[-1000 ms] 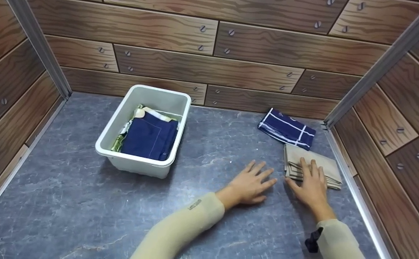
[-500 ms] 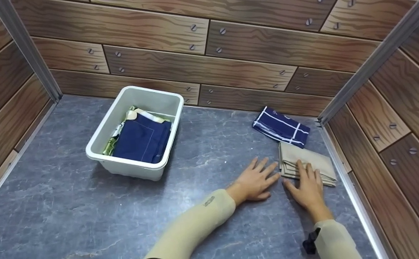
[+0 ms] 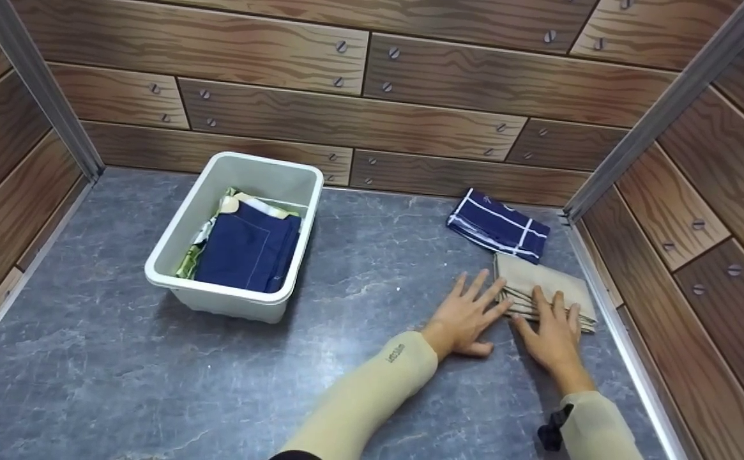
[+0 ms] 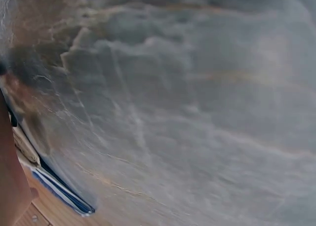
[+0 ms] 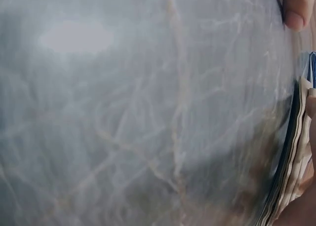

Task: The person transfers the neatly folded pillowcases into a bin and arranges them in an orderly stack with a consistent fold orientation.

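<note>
1. Here's the left hand (image 3: 464,316), palm down, fingers straight and spread, gripping nothing; its fingertips reach the left end of the folded beige cloth (image 3: 533,273), and whether they press on it I cannot tell.
2. The right hand (image 3: 554,335) is released too: straight fingers lie over the near, layered edge of that beige cloth, thumb out toward the left hand.
3. And the beige cloth itself? Lying flat by the right edge of the grey surface (image 3: 154,370), folds stacked along its near side; the right wrist view catches those layers edge-on.
4. Just beyond, by the far right corner, a navy cloth with white lines (image 3: 498,225) lies folded, its near end meeting the beige cloth's far side.
5. Over to the left, well apart from both hands, a white bin (image 3: 225,305) stands upright near the far edge.
6. Inside it, a plain navy cloth (image 3: 244,252) sits on top, a green patterned cloth (image 3: 188,260) peeking out along its left side.
7. Wood-patterned walls (image 3: 269,108) rise around the surface.
</note>
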Demonstrator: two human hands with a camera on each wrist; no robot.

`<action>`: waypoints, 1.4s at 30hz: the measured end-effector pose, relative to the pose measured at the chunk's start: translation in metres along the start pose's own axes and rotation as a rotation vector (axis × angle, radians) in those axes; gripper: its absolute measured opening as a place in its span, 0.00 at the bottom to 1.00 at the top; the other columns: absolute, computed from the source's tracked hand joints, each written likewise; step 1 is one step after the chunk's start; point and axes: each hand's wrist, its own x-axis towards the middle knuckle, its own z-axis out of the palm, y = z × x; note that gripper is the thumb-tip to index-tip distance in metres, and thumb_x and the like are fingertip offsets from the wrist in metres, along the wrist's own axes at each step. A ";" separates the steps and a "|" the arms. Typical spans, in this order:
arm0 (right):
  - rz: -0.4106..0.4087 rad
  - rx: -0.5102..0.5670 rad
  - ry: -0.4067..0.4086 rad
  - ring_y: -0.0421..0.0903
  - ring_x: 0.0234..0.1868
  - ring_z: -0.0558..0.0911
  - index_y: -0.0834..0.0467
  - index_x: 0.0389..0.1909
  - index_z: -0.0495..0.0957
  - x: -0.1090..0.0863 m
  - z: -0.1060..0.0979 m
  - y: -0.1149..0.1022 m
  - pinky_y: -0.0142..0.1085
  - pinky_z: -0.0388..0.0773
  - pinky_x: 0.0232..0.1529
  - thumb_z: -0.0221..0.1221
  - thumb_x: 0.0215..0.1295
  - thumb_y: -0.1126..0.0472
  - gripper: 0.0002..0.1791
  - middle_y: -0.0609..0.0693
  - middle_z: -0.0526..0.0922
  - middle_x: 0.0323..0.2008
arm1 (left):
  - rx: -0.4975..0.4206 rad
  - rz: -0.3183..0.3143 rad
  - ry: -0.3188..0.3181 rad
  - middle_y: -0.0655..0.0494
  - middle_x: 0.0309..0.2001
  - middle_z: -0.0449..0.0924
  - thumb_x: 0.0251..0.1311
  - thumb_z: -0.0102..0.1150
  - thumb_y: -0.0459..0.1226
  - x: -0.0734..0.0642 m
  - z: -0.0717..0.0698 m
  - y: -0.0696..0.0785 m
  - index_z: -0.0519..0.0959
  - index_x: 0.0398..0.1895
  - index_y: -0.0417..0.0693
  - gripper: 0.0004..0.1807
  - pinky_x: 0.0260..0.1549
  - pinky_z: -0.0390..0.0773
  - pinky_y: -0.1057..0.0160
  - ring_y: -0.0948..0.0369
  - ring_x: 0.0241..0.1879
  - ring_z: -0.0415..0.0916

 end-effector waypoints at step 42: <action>-0.013 -0.072 -0.082 0.84 0.70 0.40 0.53 0.77 0.58 0.003 0.000 0.012 0.77 0.38 0.65 0.47 0.73 0.35 0.39 0.76 0.46 0.74 | -0.095 0.035 -0.136 0.58 0.80 0.45 0.67 0.30 0.70 0.008 -0.009 0.014 0.47 0.80 0.67 0.42 0.76 0.49 0.53 0.57 0.79 0.41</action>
